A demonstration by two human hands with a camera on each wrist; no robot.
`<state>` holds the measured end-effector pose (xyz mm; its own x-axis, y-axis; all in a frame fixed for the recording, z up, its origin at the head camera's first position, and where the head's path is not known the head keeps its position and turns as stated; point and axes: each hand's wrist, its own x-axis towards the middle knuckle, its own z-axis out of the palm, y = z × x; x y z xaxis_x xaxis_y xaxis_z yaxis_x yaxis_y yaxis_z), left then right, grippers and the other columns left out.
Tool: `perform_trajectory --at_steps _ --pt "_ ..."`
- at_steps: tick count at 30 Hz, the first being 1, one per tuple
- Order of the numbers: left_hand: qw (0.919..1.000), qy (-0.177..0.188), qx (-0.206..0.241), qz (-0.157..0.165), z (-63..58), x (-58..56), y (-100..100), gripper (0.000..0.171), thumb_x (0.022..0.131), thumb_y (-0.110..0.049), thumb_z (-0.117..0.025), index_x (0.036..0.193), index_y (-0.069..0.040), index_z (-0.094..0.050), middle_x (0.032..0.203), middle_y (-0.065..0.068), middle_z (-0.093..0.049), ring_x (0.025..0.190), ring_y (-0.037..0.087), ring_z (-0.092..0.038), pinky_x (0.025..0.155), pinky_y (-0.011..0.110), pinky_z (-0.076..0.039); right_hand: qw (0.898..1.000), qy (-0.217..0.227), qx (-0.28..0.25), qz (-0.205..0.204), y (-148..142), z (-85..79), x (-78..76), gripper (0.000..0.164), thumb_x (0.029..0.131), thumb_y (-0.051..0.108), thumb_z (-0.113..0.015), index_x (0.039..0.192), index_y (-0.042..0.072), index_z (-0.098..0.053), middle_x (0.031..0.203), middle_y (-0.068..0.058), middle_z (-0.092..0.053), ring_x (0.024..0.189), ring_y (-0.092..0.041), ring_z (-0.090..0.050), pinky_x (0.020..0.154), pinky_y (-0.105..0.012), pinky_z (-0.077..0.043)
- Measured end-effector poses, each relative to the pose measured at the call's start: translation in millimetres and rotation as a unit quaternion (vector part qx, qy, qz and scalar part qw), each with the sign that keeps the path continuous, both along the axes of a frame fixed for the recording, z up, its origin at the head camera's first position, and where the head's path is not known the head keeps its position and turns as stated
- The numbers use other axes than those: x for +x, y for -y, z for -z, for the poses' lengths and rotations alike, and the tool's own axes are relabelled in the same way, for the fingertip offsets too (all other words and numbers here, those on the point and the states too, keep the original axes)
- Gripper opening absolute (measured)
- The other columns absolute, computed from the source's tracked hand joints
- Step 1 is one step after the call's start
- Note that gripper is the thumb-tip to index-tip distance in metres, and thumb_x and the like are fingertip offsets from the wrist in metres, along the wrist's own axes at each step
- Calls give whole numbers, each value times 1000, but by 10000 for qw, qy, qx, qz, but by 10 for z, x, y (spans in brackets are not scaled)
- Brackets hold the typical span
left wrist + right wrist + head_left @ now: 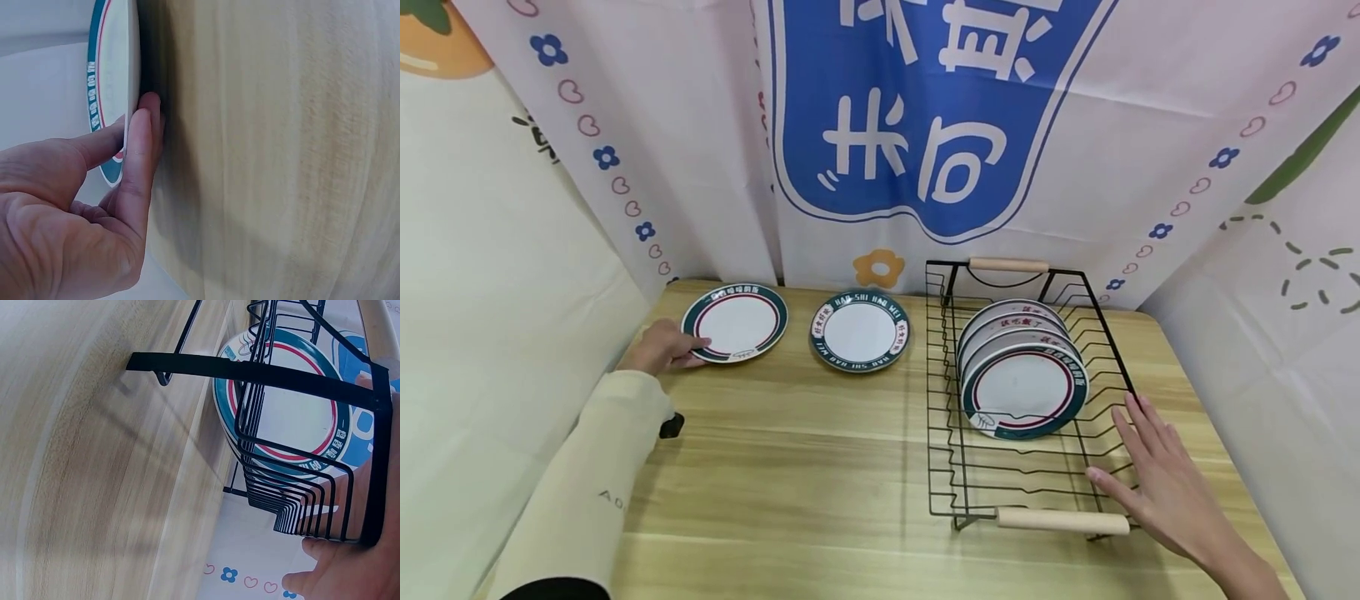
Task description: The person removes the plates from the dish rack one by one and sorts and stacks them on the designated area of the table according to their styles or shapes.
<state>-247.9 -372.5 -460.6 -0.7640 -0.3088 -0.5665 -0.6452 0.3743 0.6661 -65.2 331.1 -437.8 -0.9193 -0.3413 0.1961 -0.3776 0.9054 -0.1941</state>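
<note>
Cream long sleeve [587,483] (small grey lettering), right forearm bare.

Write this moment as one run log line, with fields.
left hand: pinches rim of left plate | right hand: open, fingers on dish rack | rack: plates standing | table: second plate flat

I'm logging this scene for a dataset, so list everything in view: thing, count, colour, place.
Plates on table: two, white with teal rims, lying flat at the back left of the table.
Plates in rack: about four, same pattern, standing on edge.
Dish rack: one, black wire with wooden handles, on the right.
Table: one, light wood.
Printed cloth: white and blue backdrop.
Left hand: pinches the left plate's rim.
Right hand: fingers straight against the rack's right side.
</note>
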Motion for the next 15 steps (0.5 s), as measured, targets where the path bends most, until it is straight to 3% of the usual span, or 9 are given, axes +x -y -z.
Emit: perform_trajectory --at_steps 3,9,13,15 --pt "9999 54 -125 65 48 -5 35 30 90 -10 -69 97 3 -43 63 7 -60 53 15 -67 61 26 -58 10000 -33 16 -13 -5 -2 -8 90 89 47 -66 152 -3 -25 163 -17 -7 151 -23 5 119 -36 11" --pt "9997 8 59 252 73 9 82 26 91 -11 -68 93 3 -46 60 10 -64 55 19 -69 61 28 -58 10000 -71 -36 -21 -2 -9 -16 90 88 47 -66 151 -4 -27 162 -19 -10 151 -24 4 119 -37 10" --pt "9965 17 -393 732 -2 55 62 28 92 -17 -66 89 6 -51 57 9 -65 53 17 -69 56 27 -57 10000 -48 -45 6 -1 -14 -8 90 88 47 -67 150 -4 -27 162 -19 -11 151 -23 4 119 -36 11" --pt "9912 15 -853 1012 -59 100 54 33 93 -24 -65 87 7 -54 58 7 -66 53 16 -68 55 26 -55 10000 -49 -41 15 1 -16 -4 89 87 47 -67 150 -4 -28 162 -19 -11 151 -23 4 119 -36 10"
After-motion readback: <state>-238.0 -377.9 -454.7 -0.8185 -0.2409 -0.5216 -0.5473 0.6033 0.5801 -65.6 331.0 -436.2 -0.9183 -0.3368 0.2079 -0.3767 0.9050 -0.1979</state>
